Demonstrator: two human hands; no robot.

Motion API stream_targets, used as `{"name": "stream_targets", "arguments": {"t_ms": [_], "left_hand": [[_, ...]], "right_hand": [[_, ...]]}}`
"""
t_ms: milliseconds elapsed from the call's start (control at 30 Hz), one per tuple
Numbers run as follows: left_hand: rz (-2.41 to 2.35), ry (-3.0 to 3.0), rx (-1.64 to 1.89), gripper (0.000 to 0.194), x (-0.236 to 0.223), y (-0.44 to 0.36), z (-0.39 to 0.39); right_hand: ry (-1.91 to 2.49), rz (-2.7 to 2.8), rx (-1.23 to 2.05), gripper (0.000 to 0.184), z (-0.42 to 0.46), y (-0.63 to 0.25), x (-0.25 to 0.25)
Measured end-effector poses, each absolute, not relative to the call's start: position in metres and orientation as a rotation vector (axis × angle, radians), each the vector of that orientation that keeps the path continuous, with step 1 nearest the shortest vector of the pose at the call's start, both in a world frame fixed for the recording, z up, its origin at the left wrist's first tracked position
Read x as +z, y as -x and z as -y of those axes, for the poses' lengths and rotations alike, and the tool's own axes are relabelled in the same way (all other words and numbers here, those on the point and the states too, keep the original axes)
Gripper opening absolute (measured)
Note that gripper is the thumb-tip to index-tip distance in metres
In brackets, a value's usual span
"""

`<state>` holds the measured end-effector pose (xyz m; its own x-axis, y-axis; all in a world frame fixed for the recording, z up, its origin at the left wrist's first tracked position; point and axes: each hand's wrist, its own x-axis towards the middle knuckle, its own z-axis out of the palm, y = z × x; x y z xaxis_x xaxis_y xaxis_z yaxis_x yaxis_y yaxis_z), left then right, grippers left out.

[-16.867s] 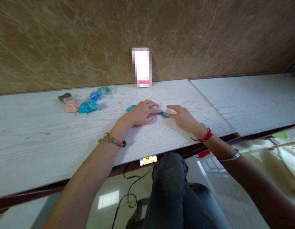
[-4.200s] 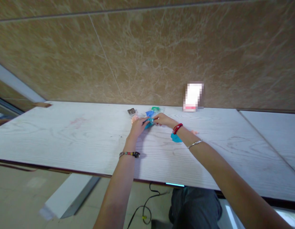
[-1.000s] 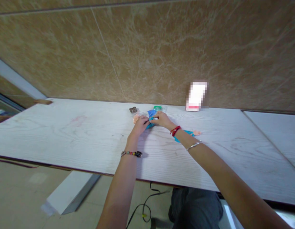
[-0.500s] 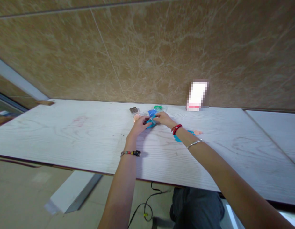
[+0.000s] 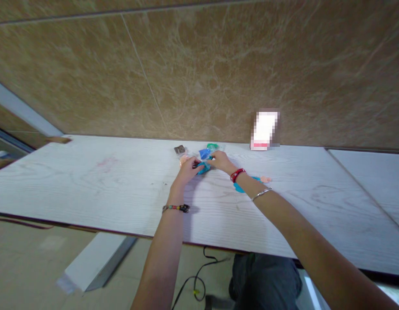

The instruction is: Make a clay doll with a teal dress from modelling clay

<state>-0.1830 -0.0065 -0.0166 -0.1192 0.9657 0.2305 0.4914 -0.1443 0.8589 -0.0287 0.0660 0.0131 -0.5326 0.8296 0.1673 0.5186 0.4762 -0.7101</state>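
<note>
My left hand [image 5: 188,169] is closed on a small clear bag of light-blue modelling clay [image 5: 204,168] just above the white table. Close by on the right, my right hand [image 5: 222,162] pinches a bit of light blue at its fingertips, at the upper end of the bag. Whether that bit is loose from the bag I cannot tell. Beyond the hands lie a dark-blue packet [image 5: 204,153], a green packet [image 5: 213,146] and a brown packet [image 5: 179,149]. A peach packet [image 5: 183,159] is partly hidden behind my left hand.
Under my right forearm lies a flat light-blue piece [image 5: 239,188], partly covered, with a peach piece [image 5: 266,179] beside it. A blurred-out white and pink object [image 5: 265,130] leans on the tiled wall [image 5: 199,77]. The white table [image 5: 122,189] has its front edge below my wrists.
Both hands stay in nearly the same place. A paler gap now shows between the light blue at my right fingertips and the clay by my left hand. The view has shifted slightly.
</note>
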Motion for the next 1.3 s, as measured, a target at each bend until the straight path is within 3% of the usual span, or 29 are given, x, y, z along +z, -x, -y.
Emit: {"name": "stream_targets", "arguments": {"t_ms": [267,433,500,600,733,900,1000,1300], "left_hand": [[-1.716,-1.718,1.265,0.011,-0.018,0.186,0.006],[-1.822,-1.922,1.252,0.013,-0.02,0.187,0.004],[-1.888,-2.057,1.248,0.018,-0.019,0.186,0.004],[-1.961,-2.264,1.26,0.023,-0.015,0.18,0.007],[-1.896,-2.439,1.373,0.025,-0.007,0.156,0.012],[-1.602,-2.709,1.25,0.024,-0.004,0.098,0.021],[-1.407,-2.841,1.136,0.022,-0.005,0.061,0.027],[-1.245,-2.989,1.056,0.021,-0.011,0.001,0.02]], "right_hand": [[1.198,1.926,0.895,0.033,-0.075,-0.03,0.048],[0.772,1.377,1.34,0.018,-0.066,-0.102,0.094],[0.753,1.372,1.324,0.012,-0.058,-0.129,0.106],[0.786,1.421,1.292,0.019,-0.043,-0.163,0.107],[1.07,1.614,1.134,0.032,-0.03,-0.197,0.079],[1.377,2.17,0.624,0.01,-0.019,-0.225,0.033],[1.369,2.372,0.402,0.012,-0.014,-0.232,0.012],[1.09,2.554,0.215,0.032,-0.009,-0.251,-0.019]]}}
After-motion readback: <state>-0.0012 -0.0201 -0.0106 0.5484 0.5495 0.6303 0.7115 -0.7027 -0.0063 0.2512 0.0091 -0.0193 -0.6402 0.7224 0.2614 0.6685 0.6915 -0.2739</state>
